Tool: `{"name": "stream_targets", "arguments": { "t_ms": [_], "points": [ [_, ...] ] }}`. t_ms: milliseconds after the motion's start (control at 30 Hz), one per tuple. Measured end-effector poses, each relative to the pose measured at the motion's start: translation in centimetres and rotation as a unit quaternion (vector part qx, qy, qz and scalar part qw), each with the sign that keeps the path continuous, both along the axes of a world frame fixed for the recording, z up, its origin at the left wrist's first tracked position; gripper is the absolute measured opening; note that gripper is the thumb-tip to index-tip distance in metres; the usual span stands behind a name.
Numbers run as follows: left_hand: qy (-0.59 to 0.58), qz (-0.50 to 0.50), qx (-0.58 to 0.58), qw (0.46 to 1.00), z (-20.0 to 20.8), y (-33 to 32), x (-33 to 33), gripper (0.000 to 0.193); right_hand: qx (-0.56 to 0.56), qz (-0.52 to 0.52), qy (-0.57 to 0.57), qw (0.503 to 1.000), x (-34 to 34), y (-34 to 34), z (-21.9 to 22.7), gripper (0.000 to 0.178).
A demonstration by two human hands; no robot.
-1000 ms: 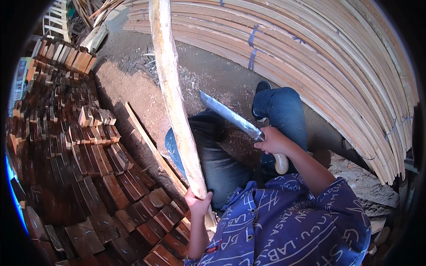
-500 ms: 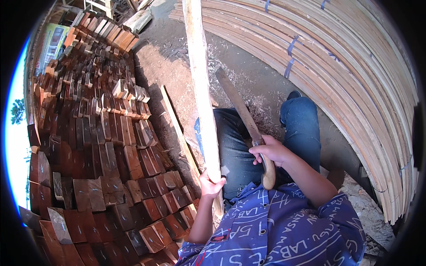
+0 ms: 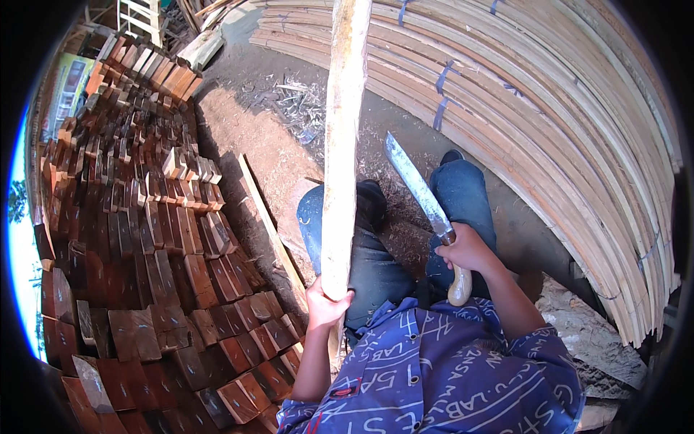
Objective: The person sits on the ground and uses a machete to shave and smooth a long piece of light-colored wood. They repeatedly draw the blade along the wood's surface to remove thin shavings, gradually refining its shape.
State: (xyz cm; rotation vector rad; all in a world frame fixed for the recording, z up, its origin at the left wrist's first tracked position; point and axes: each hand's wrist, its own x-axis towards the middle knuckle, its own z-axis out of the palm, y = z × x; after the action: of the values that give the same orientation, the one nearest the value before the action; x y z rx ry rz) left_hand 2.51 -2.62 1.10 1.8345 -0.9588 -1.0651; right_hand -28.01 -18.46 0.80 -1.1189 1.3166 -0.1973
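Dirt yard floor (image 3: 260,155) between stacked reddish wood blocks (image 3: 152,239) and bundled pale slats (image 3: 564,145), my left hand (image 3: 325,304) clamped on long wooden pole (image 3: 341,145), right hand (image 3: 466,249) gripping machete (image 3: 423,199), hands apart

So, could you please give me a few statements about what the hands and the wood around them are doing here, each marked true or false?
1. The left hand grips a long pale wooden pole near its lower end. True.
2. The right hand holds a hammer. False: it holds a long-bladed knife by its pale handle.
3. The knife blade is cutting into the pole. False: the blade stands apart from it, to its right.
4. Reddish-brown wooden blocks are stacked to the person's left. True.
5. The bundled pale wooden strips lie under the blocks. False: they are piled on the right, apart from the blocks.
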Motion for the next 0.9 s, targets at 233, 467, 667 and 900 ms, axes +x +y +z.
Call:
{"name": "stream_targets", "arguments": {
  "t_ms": [233,467,667,900],
  "points": [
    [-0.025,-0.019,-0.005,0.999,-0.3,0.1,0.1,0.039,-0.202,0.085,0.169,0.961,-8.2,2.1,1.7,0.026],
    [-0.033,-0.024,0.006,0.999,0.7,-0.4,-0.3,0.041,-0.203,-0.033,0.115,0.972,-9.2,3.8,-1.3,0.024],
    [-0.045,-0.029,0.004,0.999,0.6,-0.2,-0.2,0.043,-0.200,-0.057,0.159,0.965,-9.6,4.9,-2.7,0.029],
    [-0.032,-0.020,-0.004,0.999,0.9,0.4,-0.4,0.043,-0.212,-0.002,0.280,0.936,-8.9,5.4,0.3,0.038]
  ]
}}
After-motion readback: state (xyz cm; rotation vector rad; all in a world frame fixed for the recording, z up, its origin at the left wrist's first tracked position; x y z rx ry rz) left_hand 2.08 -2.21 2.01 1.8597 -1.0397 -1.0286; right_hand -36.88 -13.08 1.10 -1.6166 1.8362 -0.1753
